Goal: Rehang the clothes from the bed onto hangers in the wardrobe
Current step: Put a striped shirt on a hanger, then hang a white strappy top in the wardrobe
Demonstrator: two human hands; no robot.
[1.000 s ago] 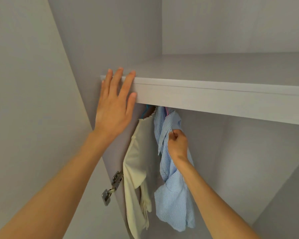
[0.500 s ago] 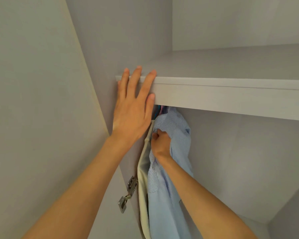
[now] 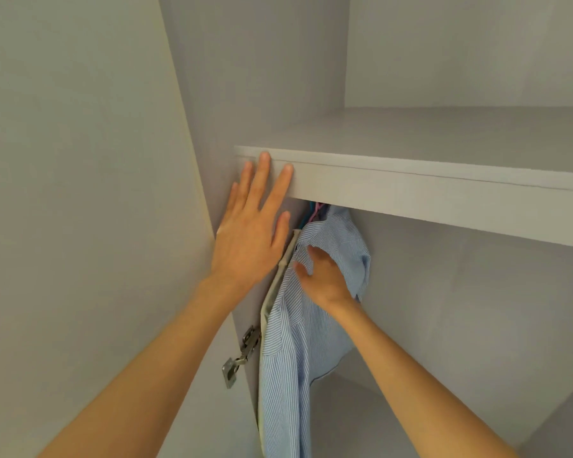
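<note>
A person's right hand [image 3: 325, 276] lay against a blue striped shirt [image 3: 298, 342] hanging inside the wardrobe, fingers spread and loosely bent on the cloth near the collar, pressing rather than clasping it. The left hand [image 3: 248, 233] was flat and open, fingertips braced on the front edge of the wardrobe shelf [image 3: 444, 196] above. The shirt hung from coloured hangers [image 3: 313, 213] just under the shelf, touching a cream garment [image 3: 275, 292] to its left, close to the side panel. The step appeared to be settling the shirt on its hanger; the next move would likely call for smoothing the shoulders, then returning to the bed for another piece. A metal door hinge [image 3: 242, 353] sat low on the left, near the hem; the rail itself was hidden behind the shelf.
</note>
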